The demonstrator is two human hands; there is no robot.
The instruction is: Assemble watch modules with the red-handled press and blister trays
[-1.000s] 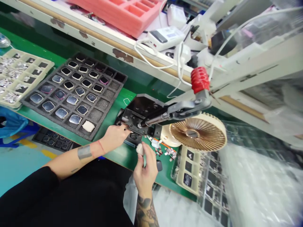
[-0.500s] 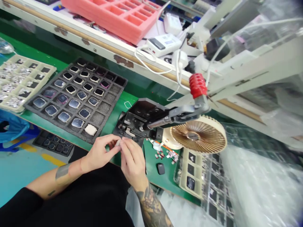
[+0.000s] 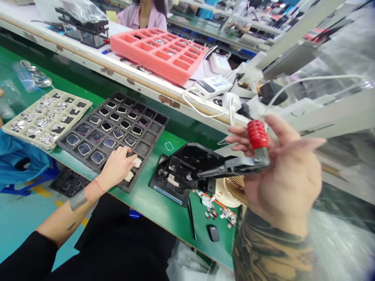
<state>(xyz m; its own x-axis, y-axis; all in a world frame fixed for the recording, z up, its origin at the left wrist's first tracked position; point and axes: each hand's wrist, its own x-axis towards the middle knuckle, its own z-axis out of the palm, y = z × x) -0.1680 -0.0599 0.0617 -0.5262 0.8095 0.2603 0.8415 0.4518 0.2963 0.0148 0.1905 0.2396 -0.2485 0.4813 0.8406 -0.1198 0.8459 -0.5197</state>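
Observation:
My left hand (image 3: 117, 166) is over the dark foam tray (image 3: 145, 146), thumb and fingers closed on a pale, rounded-square watch-like piece (image 3: 137, 162) in a slot near its right edge. Beside it a second pale piece (image 3: 129, 176) lies in the corner slot. Several dark-screened watch-like pieces (image 3: 109, 142) fill other slots. My right hand (image 3: 284, 175) is raised, fingers spread behind and around the red-wrapped handle (image 3: 258, 134) of the hand press (image 3: 187, 168), not closed on it. A pale part (image 3: 173, 180) sits in the press.
Left of the foam tray stands a cream compartment tray (image 3: 54, 145) of small white pieces. Tweezers (image 3: 191, 220), a small black box (image 3: 213, 233) and scattered bits lie right of the press, near a fan (image 3: 234, 187). A pink foam tray (image 3: 175, 74) rests on the shelf, a person (image 3: 140, 17) behind.
My hands have parted from the small piece they held together. The left moved to the foam tray, where another pale piece now lies; the right rose to the press handle. The view shifted.

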